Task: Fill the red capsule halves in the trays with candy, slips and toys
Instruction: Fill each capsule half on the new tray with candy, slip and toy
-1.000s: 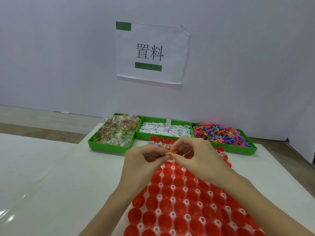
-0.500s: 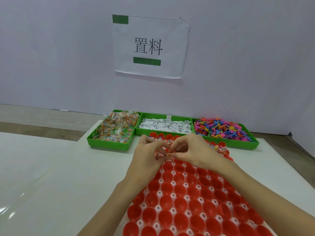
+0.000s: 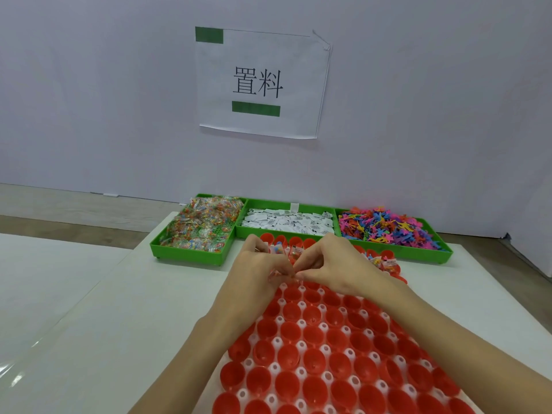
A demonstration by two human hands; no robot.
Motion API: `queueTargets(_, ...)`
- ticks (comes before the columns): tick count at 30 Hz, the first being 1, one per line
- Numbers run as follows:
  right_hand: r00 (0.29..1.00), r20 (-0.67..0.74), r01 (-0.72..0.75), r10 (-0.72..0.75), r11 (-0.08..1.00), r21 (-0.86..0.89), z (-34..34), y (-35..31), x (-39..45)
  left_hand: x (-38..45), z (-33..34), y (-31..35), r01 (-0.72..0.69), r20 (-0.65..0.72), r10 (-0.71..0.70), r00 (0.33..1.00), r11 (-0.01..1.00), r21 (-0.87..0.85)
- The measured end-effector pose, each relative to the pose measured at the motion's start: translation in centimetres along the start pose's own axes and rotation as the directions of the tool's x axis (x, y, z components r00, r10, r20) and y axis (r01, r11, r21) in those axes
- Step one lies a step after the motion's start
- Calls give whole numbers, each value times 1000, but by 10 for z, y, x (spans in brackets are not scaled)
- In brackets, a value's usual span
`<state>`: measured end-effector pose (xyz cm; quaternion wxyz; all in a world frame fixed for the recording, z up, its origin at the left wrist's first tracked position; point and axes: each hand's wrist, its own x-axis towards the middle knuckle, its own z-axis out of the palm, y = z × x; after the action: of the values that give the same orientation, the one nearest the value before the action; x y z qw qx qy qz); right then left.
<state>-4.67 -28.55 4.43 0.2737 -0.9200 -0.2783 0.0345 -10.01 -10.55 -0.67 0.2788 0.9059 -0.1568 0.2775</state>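
Nearest to you, a white plastic holder tray [image 3: 276, 342] full of round sockets is sitting on the white tabletop [image 3: 119, 324], and glossy red plastic capsule halves [image 3: 313, 361] are standing open side up in its rows. The near and middle cups are looking hollow, while a few at the far right edge are holding small clear-wrapped candy packets [image 3: 385, 262].

Above the far rows, you are bringing both hands together. Your left hand [image 3: 260, 267] and your right hand [image 3: 334, 265] are meeting fingertip to fingertip, fingers curled, and pinching one small item [image 3: 294, 274] between them; it is too small and too hidden to say what it is.

Just beyond your hands, three green plastic bins are lining up side by side at the far edge of the table. The left green bin [image 3: 191, 255] is holding clear packets of multicoloured candy [image 3: 203, 225], the middle green bin [image 3: 286, 234] is holding white printed paper slips [image 3: 286, 223], and the right green bin [image 3: 418, 254] is holding a heap of bright plastic toy figures [image 3: 388, 227].

Farthest away, a white paper sign with black characters and two green bars [image 3: 260, 82] is hanging on the pale wall [image 3: 433, 100].
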Motion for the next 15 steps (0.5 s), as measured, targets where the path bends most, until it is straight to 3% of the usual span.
queueTargets(3,999,39,1,-1,1000,-11,-1,0,1,2,1,-1,-48,2,48,999,998,52)
queueTargets(9,998,-28,48,-50,995,-86,8,-2,3,2,5,-1,-143,11,142,990,985,95)
queueTargets(15,998,-4,59,-60,991,-123,12,-2,3,3,1,1,-308,149,279,949,924,226)
